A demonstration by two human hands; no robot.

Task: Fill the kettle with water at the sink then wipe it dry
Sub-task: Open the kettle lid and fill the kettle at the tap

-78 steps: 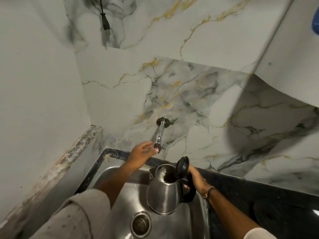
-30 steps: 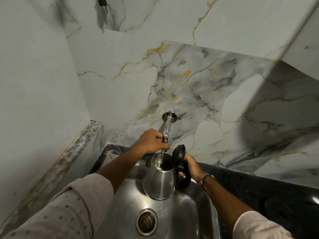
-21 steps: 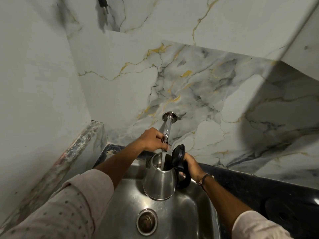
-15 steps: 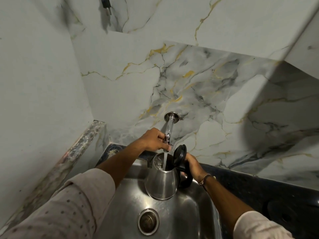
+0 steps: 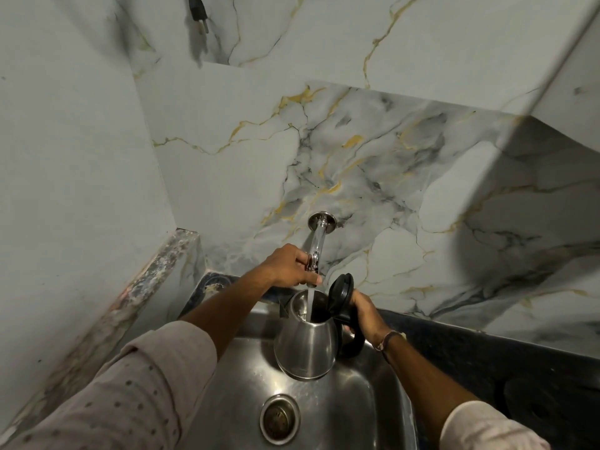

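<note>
A steel kettle [image 5: 306,347] with a black handle hangs over the steel sink [image 5: 354,414]. Its black lid [image 5: 340,290] is flipped up. My right hand [image 5: 363,311] grips the handle and holds the kettle's mouth under the chrome wall tap [image 5: 317,240]. My left hand [image 5: 289,266] is closed around the tap's lever at the spout end. A stream of water [image 5: 310,303] falls from the spout into the kettle.
The sink drain [image 5: 280,418] lies below the kettle. A dark countertop [image 5: 487,355] runs to the right, with a round black base [image 5: 539,404] on it. A marble ledge [image 5: 152,280] borders the left. A black plug [image 5: 197,13] hangs on the marbled wall.
My left hand went from open near the tap to closed on its lever. Water started flowing and now runs into the kettle, which was raised under the spout.
</note>
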